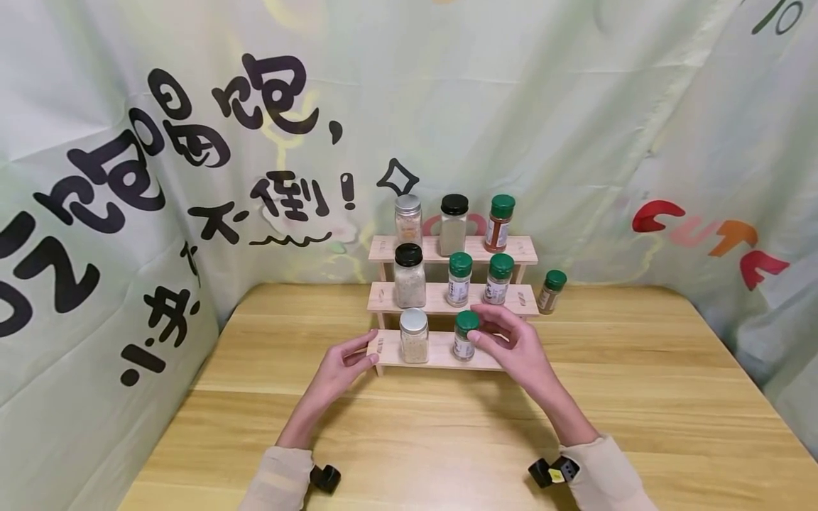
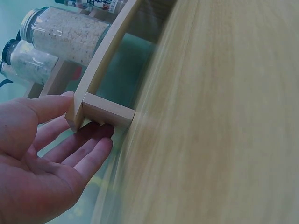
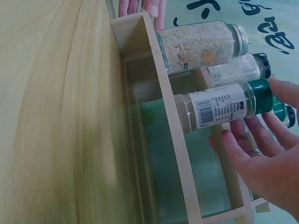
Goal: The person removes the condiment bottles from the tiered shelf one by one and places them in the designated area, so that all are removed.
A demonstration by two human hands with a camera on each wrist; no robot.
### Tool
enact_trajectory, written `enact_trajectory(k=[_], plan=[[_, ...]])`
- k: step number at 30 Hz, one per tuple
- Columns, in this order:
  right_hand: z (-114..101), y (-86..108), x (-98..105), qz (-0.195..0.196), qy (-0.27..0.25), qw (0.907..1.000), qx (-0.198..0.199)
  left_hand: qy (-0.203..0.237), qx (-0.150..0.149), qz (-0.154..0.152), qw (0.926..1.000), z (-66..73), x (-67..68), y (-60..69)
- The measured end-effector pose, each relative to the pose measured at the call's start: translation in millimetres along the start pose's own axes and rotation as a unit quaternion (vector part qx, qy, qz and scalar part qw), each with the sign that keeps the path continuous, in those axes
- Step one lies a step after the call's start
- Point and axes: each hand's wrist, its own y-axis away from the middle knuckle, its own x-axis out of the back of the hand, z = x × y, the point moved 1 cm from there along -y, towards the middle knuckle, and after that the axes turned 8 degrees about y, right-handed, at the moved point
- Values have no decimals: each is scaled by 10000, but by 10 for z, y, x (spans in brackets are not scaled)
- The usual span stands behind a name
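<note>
Two hands: the left hand (image 1: 345,365) grips the left end of the near shelf (image 1: 442,349); the right hand (image 1: 514,344) pinches the green cap (image 1: 467,321) of a small jar (image 1: 463,348).
Small jar: upright on the near shelf, right of a silver-top jar (image 1: 415,342), its base seemingly on the wood.
Step in hand: probably setting that jar in place while the left hand steadies the rack; lifting it away cannot be ruled out.
Next move: if placing, calls for a clean release of the cap, fingers clear of the jars behind, then perhaps a reach right for the loose jar (image 1: 549,295).
Loose jar: green-capped, on the table (image 1: 415,433), just right of the middle shelf (image 1: 383,299).
Middle shelf: one black-top jar (image 1: 410,284) left, two green-top jars (image 1: 458,289) right.
Far shelf (image 1: 383,250): three jars (image 1: 454,231), left to right silver-, black- and green-capped.
</note>
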Motion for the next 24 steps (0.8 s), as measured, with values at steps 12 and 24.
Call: enact_trajectory(k=[12, 24], plan=[[-10, -3, -10, 108, 137, 9998, -125, -111, 78, 38, 9999, 1, 11, -7], [-5, 5, -8, 352, 178, 9990, -204, -164, 20, -50, 9999, -17, 17, -12]])
